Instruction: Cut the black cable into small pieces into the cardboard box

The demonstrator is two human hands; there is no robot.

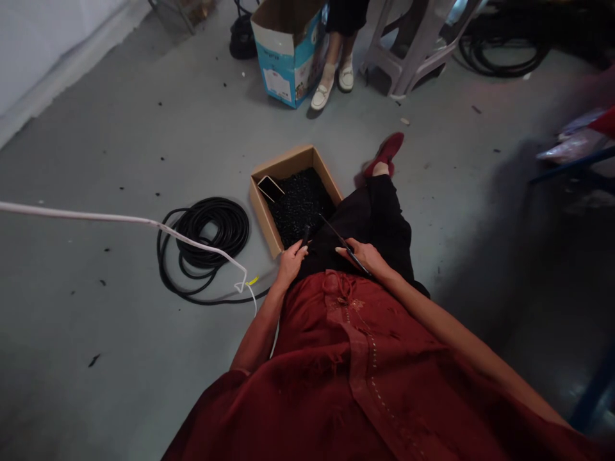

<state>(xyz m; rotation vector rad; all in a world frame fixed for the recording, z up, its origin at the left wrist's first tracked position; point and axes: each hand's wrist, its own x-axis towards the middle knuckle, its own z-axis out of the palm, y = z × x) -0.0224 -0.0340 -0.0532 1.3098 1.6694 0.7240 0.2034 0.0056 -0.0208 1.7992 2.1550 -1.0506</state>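
Note:
My left hand (290, 264) is closed around the end of a black hose (306, 234), which sticks up past the fingers over the near edge of a cardboard box (263, 216). In my right hand (368, 258) is a knife (336, 233), its long thin blade pointing forward and left toward the box. A small gap separates blade and hose. Many short black pieces (300, 202) fill the box, and a flat dark rectangular object with a pale rim (270, 189) lies on them. Left of the box is a coil of black hose (225, 221); its loose length passes behind my left forearm.
A white cable (120, 218) with a yellow tag (252, 280) crosses on the left. Ahead stand a tall blue-and-white carton (276, 70), another person's feet in white shoes (321, 96) and a plastic stool (408, 64). Dark scraps dot the grey floor (96, 256).

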